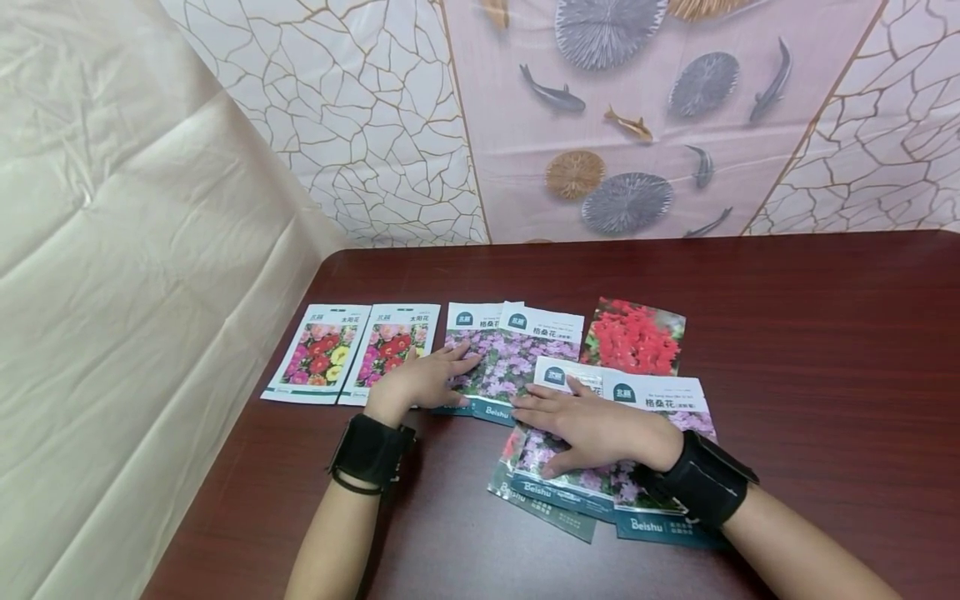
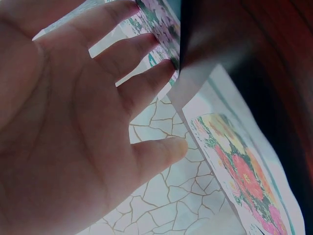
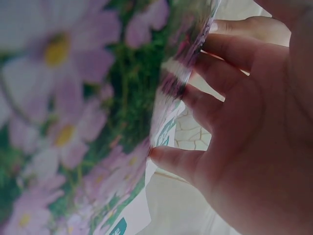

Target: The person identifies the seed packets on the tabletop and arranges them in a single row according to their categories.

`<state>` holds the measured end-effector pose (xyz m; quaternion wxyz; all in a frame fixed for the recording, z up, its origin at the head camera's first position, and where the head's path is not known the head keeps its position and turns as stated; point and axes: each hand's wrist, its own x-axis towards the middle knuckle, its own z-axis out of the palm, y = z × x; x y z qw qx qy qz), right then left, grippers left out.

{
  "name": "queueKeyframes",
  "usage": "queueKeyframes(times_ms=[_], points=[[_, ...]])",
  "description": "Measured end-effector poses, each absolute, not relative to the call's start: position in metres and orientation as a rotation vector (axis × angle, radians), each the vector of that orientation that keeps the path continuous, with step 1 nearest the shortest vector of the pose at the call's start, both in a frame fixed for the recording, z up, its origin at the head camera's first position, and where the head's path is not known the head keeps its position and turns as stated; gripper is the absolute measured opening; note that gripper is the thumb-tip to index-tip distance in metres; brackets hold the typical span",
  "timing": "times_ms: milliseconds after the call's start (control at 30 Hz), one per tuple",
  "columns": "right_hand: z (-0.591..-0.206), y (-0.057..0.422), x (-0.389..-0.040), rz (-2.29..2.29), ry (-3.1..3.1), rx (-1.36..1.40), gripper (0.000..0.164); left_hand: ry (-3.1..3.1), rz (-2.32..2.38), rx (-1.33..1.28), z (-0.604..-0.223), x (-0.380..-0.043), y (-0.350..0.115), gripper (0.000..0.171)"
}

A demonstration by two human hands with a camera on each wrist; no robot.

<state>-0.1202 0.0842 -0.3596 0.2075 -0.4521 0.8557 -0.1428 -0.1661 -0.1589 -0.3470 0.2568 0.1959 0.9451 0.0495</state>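
My left hand [image 1: 420, 383] rests with fingers spread on two overlapping seed packets [image 1: 543, 350] printed with purple flowers. In the left wrist view, its fingertips touch the edge of a purple-flower packet [image 2: 164, 27]. To the right, my right hand [image 1: 600, 429] lies flat over another overlapping pair of purple-flower seed packets [image 1: 667, 396], covering part of their print. The right wrist view shows its straight fingers against a large, close purple-flower packet [image 3: 98, 98]. Beneath this second pair, a green-bottomed packet [image 1: 551, 512] sticks out at a slant.
Two seed packets with multicoloured flowers, one [image 1: 318, 354] beside the other [image 1: 393, 342], lie at the table's left. A red-flower packet [image 1: 637, 337] lies behind the right pair, partly covered. The dark red table [image 1: 825, 350] meets a patterned backdrop [image 1: 375, 125] at the back.
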Motion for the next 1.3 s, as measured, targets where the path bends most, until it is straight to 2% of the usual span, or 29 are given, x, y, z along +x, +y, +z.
queueKeyframes(times_ms=[733,1300], points=[[-0.347,0.120,-0.129,-0.448,2.356,-1.134,0.076,2.549,0.212,0.531,-0.346,-0.166,-0.165,0.069],[-0.338,0.133,-0.134,-0.429,2.321,-1.104,0.069,2.563,0.211,0.537,-0.347,-0.167,-0.167,0.068]])
